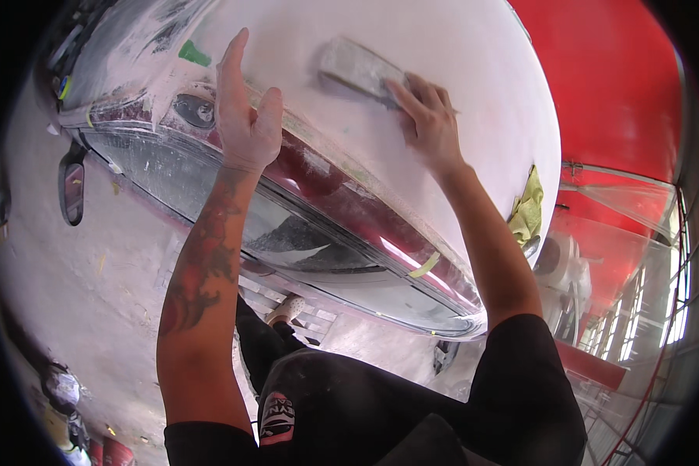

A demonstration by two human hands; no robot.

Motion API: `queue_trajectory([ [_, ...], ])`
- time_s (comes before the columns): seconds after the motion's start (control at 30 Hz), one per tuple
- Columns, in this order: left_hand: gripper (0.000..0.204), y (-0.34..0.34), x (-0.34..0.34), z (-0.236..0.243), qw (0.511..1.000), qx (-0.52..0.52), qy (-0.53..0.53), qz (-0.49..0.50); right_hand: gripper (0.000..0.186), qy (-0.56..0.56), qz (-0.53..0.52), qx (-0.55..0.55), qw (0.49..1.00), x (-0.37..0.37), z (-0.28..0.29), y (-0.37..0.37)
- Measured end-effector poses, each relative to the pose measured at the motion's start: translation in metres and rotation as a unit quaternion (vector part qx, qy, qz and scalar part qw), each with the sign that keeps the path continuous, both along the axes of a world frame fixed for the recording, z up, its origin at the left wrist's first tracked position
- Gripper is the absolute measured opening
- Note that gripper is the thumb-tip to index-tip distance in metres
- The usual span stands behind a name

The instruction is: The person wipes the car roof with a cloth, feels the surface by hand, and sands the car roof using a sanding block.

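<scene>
Dust-coated and pale, the car roof [474, 70] curves away in front of me. My right hand [431, 124] is closed around the near end of a long grey sanding block [356, 68], which lies against the roof and is slightly blurred. Over the roof's near edge, my left hand [245, 116] is open with thumb and fingers apart, holding nothing. I cannot tell whether it touches the surface. Beside that hand is a dark oval pad [194, 111] on the dark red roof rail. A green patch [194, 53] marks the roof farther left.
Below the rail run the car's dusty side windows [303, 233], with a side mirror [72, 186] sticking out at left. A yellow-green cloth [528, 206] lies at the roof's right end. A strip of masking tape [425, 265] crosses the rail. Behind stands a red wall [613, 101].
</scene>
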State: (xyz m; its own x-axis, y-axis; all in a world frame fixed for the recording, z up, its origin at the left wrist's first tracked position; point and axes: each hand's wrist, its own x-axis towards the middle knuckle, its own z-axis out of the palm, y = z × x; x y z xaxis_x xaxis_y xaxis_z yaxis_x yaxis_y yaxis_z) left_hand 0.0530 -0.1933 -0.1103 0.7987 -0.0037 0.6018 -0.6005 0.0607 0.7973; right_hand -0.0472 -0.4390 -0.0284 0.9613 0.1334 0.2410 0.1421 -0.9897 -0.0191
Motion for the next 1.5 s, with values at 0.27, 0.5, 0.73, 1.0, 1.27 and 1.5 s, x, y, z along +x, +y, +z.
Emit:
queue_trajectory([
  [0.27, 0.068, -0.009, 0.001, 0.009, 1.000, 0.004, 0.013, -0.017, 0.053, -0.031, 0.010, -0.048, 0.998, 0.010, 0.014, -0.034],
  [0.5, 0.066, 0.000, -0.002, 0.000, 0.999, -0.012, 0.039, -0.022, 0.055, 0.000, -0.020, -0.011, 1.000, -0.037, -0.007, -0.014],
  [0.73, 0.065, -0.006, 0.005, 0.008, 0.999, 0.019, 0.014, -0.033, 0.046, -0.046, -0.044, -0.032, 0.997, 0.008, 0.010, -0.040],
  [1.0, 0.063, 0.001, 0.004, 0.005, 0.998, 0.009, 0.042, -0.041, 0.060, 0.012, -0.012, 0.031, 0.999, -0.124, 0.004, -0.033],
  [1.27, 0.060, -0.009, 0.006, 0.009, 0.998, 0.032, 0.036, -0.035, 0.047, -0.016, -0.082, 0.005, 0.996, -0.110, 0.012, -0.087],
  [1.5, 0.058, 0.005, 0.010, -0.001, 0.997, 0.061, 0.051, -0.020, 0.049, -0.021, -0.111, 0.061, 0.992, -0.174, 0.001, -0.049],
])
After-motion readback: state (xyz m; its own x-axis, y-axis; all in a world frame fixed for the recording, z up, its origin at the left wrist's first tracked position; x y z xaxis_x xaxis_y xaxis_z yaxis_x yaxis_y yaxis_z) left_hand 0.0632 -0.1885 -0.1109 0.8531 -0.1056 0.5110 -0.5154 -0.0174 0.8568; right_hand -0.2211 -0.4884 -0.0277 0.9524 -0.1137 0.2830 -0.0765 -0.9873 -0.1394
